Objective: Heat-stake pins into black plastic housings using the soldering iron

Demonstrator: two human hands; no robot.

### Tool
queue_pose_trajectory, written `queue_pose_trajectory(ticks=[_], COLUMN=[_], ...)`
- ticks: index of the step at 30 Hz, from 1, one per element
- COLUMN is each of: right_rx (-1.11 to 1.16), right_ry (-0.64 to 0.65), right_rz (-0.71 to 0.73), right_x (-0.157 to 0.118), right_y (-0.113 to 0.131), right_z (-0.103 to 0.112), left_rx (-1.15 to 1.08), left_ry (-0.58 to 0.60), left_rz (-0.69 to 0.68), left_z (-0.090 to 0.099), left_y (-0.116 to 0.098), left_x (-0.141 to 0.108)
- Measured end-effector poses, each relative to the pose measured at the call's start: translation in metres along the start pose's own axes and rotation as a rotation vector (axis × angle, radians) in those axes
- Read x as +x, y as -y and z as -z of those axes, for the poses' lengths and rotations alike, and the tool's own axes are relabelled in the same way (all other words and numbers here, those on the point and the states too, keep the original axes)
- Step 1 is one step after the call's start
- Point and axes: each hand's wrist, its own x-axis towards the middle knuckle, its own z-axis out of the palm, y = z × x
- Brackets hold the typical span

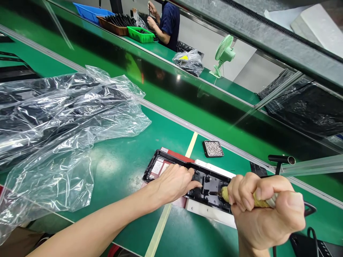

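A long black plastic housing (214, 182) lies in a white fixture (209, 213) on the green bench. My left hand (175, 180) rests on the housing's middle, fingers curled at its inner edge; what they pinch, if anything, is too small to tell. My right hand (265, 207) is wrapped round a screwdriver (225, 193) with a yellow-taped handle, its dark shaft pointing left into the housing. A label (157, 167) shows inside the housing's left end. Behind the fixture sits a small black tray of metal screws (213, 148).
Clear plastic bags with black parts (80, 107) cover the bench's left. Past a metal rail runs a green belt (171, 96). A metal tube stand (281, 159) is at the right. Across are a person (170, 26), a green basket (140, 35) and a fan (225, 50).
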Motion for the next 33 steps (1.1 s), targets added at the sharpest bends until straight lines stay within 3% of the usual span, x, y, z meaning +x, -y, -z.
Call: queue_pose_trajectory(ticks=[33], right_rx=[-0.007], right_ry=[0.017], right_rz=[-0.006], right_x=[-0.0004], right_y=[0.0002], right_z=[0.0023], left_rx=[0.008], left_ry=[-0.009], left_rz=[-0.003], left_z=[0.0009], left_y=[-0.0004], left_x=[0.0])
